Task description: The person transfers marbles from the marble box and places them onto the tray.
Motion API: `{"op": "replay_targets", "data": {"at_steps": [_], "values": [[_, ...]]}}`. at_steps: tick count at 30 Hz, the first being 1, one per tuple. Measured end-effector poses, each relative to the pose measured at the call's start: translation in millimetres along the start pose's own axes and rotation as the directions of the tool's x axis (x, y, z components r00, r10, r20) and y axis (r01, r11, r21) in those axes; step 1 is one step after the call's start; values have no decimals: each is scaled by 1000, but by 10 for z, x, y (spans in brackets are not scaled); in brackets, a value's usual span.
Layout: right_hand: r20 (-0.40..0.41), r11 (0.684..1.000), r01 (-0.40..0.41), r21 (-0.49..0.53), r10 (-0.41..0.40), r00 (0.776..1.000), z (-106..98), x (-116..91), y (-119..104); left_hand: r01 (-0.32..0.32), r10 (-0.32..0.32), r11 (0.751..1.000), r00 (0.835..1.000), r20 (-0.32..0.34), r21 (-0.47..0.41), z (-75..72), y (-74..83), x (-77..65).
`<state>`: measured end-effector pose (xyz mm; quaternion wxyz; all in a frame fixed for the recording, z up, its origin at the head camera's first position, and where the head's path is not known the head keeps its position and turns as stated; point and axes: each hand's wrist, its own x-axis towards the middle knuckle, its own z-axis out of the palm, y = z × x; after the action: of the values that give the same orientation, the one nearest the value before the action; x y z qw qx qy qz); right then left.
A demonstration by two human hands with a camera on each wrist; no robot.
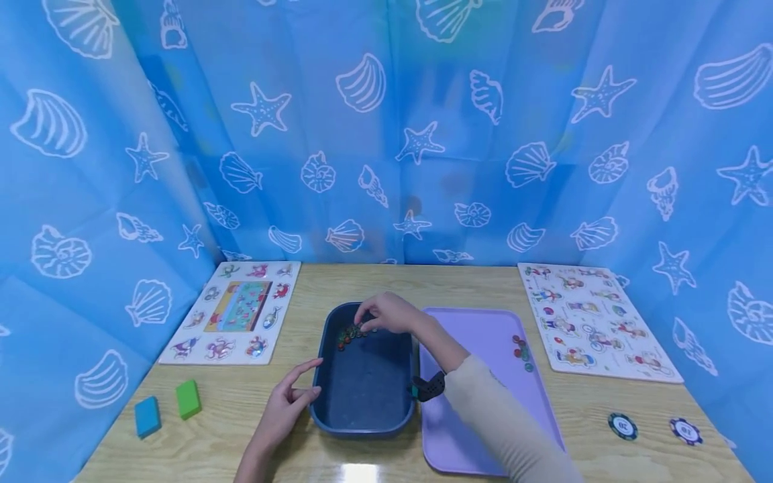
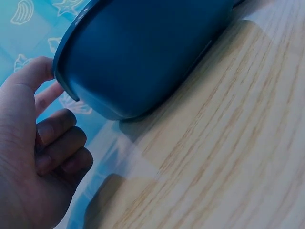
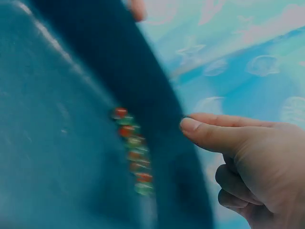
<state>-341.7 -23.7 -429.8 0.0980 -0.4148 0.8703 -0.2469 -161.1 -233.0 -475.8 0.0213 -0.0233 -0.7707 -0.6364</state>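
Note:
A dark blue rectangular bin (image 1: 362, 389) stands in the middle of the table. Red and green glass beads (image 3: 136, 152) lie in a line along one inner wall, towards the bin's far left corner in the head view. My left hand (image 1: 286, 406) holds the bin's left rim with thumb and index finger; its other fingers curl beneath (image 2: 62, 138). Over the far end of the bin is my right hand (image 1: 386, 314), thumb and index finger pinched together. A small dark bead (image 3: 188, 116) shows between those fingertips, mostly hidden.
Right of the bin lies a lilac tray (image 1: 443, 449) with several red and green beads (image 1: 523, 352). Picture puzzle boards stand at back left (image 1: 196, 315) and back right (image 1: 594, 322). Blue (image 1: 147, 416) and green (image 1: 188, 399) blocks lie left, two poker chips (image 1: 623, 426) right.

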Motion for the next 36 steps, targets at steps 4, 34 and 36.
{"op": "replay_targets", "data": {"at_steps": [4,34,36], "values": [[-104,998,-10,54,16,994,-258,-340,100,-6,6,1000,1000,-6,7,5,-13,-8],[-318,963,-247,112,270,909,-241,-1677,1115,-69,69,998,998,13,4,43,-73,5],[-323,968,-217,125,246,914,-269,-1584,981,-68,68,998,998,15,6,45,-78,4]]}}
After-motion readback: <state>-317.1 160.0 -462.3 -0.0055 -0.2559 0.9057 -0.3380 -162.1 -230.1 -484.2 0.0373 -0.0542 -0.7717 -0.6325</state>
